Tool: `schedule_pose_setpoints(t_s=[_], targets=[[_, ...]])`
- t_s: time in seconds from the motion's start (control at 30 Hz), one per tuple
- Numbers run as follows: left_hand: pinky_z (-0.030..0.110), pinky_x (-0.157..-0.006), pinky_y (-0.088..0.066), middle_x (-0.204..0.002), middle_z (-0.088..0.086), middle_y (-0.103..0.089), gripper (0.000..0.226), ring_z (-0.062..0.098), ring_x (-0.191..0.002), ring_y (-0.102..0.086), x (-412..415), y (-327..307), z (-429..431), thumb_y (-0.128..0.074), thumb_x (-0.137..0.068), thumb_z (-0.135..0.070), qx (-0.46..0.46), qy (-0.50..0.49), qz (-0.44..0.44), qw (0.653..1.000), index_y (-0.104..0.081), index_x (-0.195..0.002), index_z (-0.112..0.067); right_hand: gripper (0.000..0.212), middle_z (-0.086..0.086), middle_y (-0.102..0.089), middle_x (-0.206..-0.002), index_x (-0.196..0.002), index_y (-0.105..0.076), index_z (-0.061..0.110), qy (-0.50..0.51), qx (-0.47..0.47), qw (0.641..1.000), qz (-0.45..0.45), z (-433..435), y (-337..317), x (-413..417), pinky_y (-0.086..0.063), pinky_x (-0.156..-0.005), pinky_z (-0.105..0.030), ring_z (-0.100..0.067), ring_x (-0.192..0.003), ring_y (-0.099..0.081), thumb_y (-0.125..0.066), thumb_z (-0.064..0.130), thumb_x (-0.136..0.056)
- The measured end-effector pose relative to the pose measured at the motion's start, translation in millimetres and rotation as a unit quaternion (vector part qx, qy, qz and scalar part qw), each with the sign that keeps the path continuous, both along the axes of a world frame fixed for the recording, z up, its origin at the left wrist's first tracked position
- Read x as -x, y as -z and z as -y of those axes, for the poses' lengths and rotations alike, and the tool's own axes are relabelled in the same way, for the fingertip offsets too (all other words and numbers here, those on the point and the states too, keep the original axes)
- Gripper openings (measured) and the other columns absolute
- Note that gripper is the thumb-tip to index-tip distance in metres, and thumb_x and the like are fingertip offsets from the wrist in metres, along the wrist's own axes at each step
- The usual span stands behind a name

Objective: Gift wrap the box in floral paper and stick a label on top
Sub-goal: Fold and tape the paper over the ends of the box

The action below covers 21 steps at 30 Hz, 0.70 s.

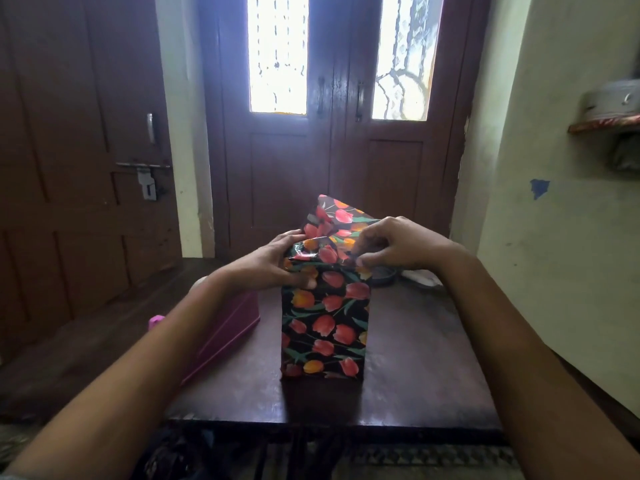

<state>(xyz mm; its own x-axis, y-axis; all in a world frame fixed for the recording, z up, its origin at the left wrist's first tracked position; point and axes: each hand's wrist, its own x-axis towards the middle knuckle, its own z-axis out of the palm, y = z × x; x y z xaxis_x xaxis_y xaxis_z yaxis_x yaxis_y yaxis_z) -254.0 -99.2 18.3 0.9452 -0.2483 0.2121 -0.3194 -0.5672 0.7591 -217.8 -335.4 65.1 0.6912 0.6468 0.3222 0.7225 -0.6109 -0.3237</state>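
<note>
1. Though wrapped in floral paper (332, 216) down both faces in view, stands unfinished at the top; finds the box (323, 327) upright near the middle of the bench (426, 375), narrow end up; shows one loose flap rising at the far edge behind the folds.
2. Has the left hand (277, 261) clamped on the upper left corner of the box, thumb on the near face, fingers over the folded-in paper; has the right hand (398, 244) pinching a fold at the upper right corner, fingers curled; sets both hands close together at the top, not touching each other.
3. Judges the paper thin, glossy and slick, going by the sheen on its creases; probably springs back unless pinned, and tears if tugged hard at a corner; judges the box stiff under it, probably light for its height, so likely to tip if pushed high up.
4. Take hold along the top edges and press each fold flat against the hard rim beneath; pin one corner while creasing the other; avoid dragging the free flap by its tip.
5. Notes a pink container (225, 334) just beside the box on the left; notes a dark round thing (384, 273) behind on the right, too blurred to name; finds no label or tape in view.
</note>
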Motion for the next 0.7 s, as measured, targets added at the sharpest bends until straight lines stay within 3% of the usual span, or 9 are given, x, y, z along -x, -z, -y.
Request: schedule_pose_setpoints(t_s=[0.17,0.23,0.3,0.37,0.47,0.53,0.63,0.7], targets=[[0.042,-0.107,-0.039,-0.151,-0.012,-0.017,0.082,0.017,-0.134,-0.033,0,6,1,-0.08,-0.071,-0.025,0.021,0.002,-0.009,1.0,-0.032,-0.136,-0.037,0.012,-0.001,-0.068,-0.092,-0.085,-0.074,0.011,0.028,-0.002,0.999,0.041,1,-2,-2,-0.056,-0.072,-0.026,-0.008,-0.079,-0.064,-0.074,0.021,-0.078],[0.039,-0.107,-0.039,-0.151,-0.014,-0.015,0.071,0.015,-0.133,-0.032,2,5,2,-0.075,-0.077,-0.019,0.011,0.007,-0.013,1.0,-0.032,-0.128,-0.044,0.01,-0.001,-0.067,-0.091,-0.085,-0.074,0.011,0.033,0.001,0.998,0.057,-1,-2,-1,-0.054,-0.068,-0.022,-0.009,-0.078,-0.063,-0.072,0.019,-0.08],[0.035,-0.105,-0.04,-0.149,-0.014,-0.016,0.072,0.012,-0.129,-0.032,3,4,2,-0.072,-0.079,-0.017,-0.004,0.002,-0.011,1.0,-0.03,-0.132,-0.042,0.007,0.001,-0.065,-0.086,-0.084,-0.072,0.011,0.032,-0.001,0.997,0.064,-3,-1,0,-0.048,-0.063,-0.016,-0.006,-0.075,-0.061,-0.069,0.017,-0.083],[0.03,-0.1,-0.041,-0.145,-0.012,-0.022,0.08,0.01,-0.123,-0.034,2,3,2,-0.072,-0.079,-0.017,-0.021,-0.01,-0.012,1.0,-0.026,-0.142,-0.035,0.007,0.006,-0.061,-0.079,-0.082,-0.071,0.012,0.03,-0.005,0.997,0.068,-3,0,1,-0.042,-0.059,-0.013,-0.004,-0.072,-0.058,-0.066,0.017,-0.084],[0.029,-0.097,-0.045,-0.135,-0.01,-0.041,0.078,0.013,-0.12,-0.047,1,0,-1,-0.075,-0.077,-0.017,-0.03,-0.016,-0.025,0.999,-0.032,-0.141,-0.032,0.01,0.006,-0.057,-0.076,-0.079,-0.066,0.014,0.034,0.006,0.996,0.085,-4,5,-2,-0.04,-0.057,-0.017,-0.008,-0.068,-0.055,-0.062,0.017,-0.087],[0.034,-0.1,-0.046,-0.129,-0.007,-0.05,0.076,0.015,-0.116,-0.053,0,-2,-3,-0.077,-0.075,-0.018,-0.04,-0.021,-0.035,0.998,-0.037,-0.137,-0.033,0.016,0.007,-0.057,-0.077,-0.079,-0.058,0.021,0.043,-0.055,0.994,0.081,-5,3,-2,-0.042,-0.057,-0.013,-0.008,-0.068,-0.057,-0.054,0.011,-0.091],[0.033,-0.097,-0.048,-0.117,-0.013,-0.053,0.071,0.013,-0.11,-0.056,-1,-5,-2,-0.078,-0.073,-0.017,-0.045,-0.028,-0.036,0.998,-0.041,-0.132,-0.034,0.025,0.005,-0.065,-0.082,-0.078,-0.041,0.028,0.016,-0.282,0.956,0.081,1,-31,8,-0.044,-0.054,-0.013,-0.005,-0.064,-0.064,-0.039,0.014,-0.099],[0.03,-0.094,-0.05,-0.115,-0.012,-0.054,0.067,0.012,-0.107,-0.057,-1,-7,-1,-0.078,-0.073,-0.015,-0.038,-0.029,-0.038,0.998,-0.043,-0.127,-0.034,0.025,0.003,-0.068,-0.085,-0.078,-0.048,0.025,-0.018,-0.297,0.947,0.119,9,-57,17,-0.045,-0.06,-0.016,-0.006,-0.069,-0.064,-0.04,0.013,-0.097]])
